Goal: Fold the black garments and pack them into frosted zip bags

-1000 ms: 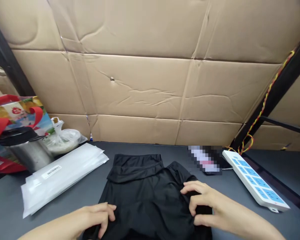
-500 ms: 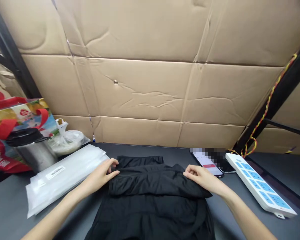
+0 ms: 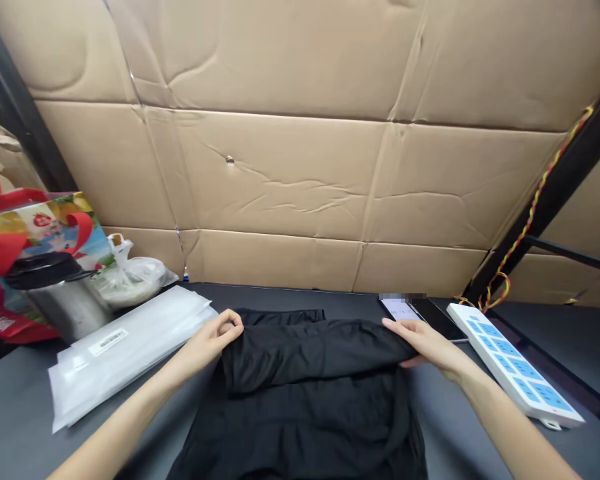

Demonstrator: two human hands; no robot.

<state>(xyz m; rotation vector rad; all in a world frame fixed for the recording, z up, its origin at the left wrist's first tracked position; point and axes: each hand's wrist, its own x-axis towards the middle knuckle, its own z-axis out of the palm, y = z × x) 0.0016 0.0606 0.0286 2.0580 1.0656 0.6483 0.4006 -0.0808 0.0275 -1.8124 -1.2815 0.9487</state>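
A black garment (image 3: 300, 427) lies on the dark table in front of me, with its far part folded over toward me in a wide band. My left hand (image 3: 220, 337) pinches the left end of this fold between thumb and fingers. At the right end, my right hand (image 3: 423, 341) grips the cloth, its thumb on top and the other fingers partly hidden under the fabric. Behind the fold a further strip of the same black cloth shows. I cannot tell what kind of garment it is.
Left of the garment lie white plastic packaging bags (image 3: 130, 350) with a barcode label. Beyond them are a steel tumbler (image 3: 67, 300), a tied plastic bag (image 3: 133, 277) and a colourful carrier bag (image 3: 45, 223). To the right are phones (image 3: 437, 317) and a white power strip (image 3: 515, 363). Cardboard (image 3: 280, 180) backs the table.
My right hand has shifted slightly right and taken a fuller hold at the fold's right end. The folded band now looks smoother and straighter. My left hand stays at the left end.
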